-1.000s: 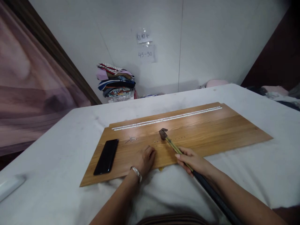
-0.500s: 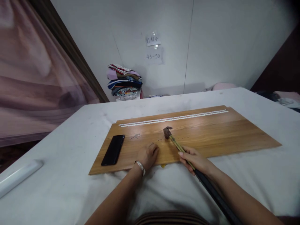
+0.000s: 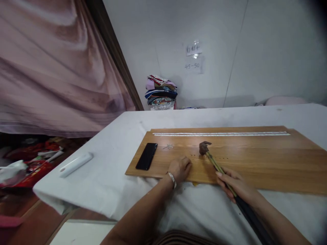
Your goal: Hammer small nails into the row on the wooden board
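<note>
My right hand [image 3: 236, 183] grips a claw hammer [image 3: 218, 166] by its handle. The rusty hammer head [image 3: 203, 148] is low over or on the wooden board [image 3: 258, 170]; I cannot tell whether it touches. My left hand [image 3: 180, 168], with a bracelet at the wrist, rests on the board's near part to the left of the hammer, fingers curled in. Nothing shows between those fingers. A row of small dark dots, perhaps nail heads, runs along the board on both sides of the hammer head. Several loose nails [image 3: 168, 146] lie in a small heap farther left.
A black phone [image 3: 146, 156] lies at the board's left end. Two white measuring strips [image 3: 222, 134] run along its far edge. On the white-covered table [image 3: 107, 149] lies a white tube-like object [image 3: 76, 164]. Folded clothes [image 3: 161, 92] are stacked by the wall; a pink curtain [image 3: 58, 68] hangs at left.
The camera view has turned left, so everything sits farther right and more floor shows at left. Both hands and the hammer keep about the same places on the board.
</note>
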Motion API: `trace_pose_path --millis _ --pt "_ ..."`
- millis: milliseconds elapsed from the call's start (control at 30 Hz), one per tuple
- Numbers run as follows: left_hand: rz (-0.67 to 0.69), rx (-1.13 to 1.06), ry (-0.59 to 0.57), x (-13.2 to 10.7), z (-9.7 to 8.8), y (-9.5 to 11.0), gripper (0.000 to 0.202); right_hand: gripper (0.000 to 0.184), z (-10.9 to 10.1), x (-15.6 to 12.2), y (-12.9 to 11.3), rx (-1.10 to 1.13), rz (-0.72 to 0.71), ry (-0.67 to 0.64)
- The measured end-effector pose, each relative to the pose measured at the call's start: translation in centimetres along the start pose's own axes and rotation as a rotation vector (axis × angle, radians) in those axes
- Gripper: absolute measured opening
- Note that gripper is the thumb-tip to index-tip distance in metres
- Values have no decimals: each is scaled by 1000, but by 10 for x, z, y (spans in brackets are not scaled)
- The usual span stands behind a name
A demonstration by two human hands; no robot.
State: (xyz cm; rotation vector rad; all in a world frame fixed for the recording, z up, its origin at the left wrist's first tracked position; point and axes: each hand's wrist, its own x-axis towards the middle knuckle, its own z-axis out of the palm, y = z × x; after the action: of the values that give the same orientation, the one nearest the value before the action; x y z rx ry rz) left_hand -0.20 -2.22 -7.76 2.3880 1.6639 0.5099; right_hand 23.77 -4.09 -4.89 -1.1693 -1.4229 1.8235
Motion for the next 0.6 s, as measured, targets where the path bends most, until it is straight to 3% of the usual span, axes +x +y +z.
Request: trace_pose_path --millis 200,600 --pt "-2 -9 20 -3 -2 1 19 46 0 0 0 -57 6 -11" --pt "8 -57 87 -3 -1 -3 18 41 -3 3 3 58 -17 -8"
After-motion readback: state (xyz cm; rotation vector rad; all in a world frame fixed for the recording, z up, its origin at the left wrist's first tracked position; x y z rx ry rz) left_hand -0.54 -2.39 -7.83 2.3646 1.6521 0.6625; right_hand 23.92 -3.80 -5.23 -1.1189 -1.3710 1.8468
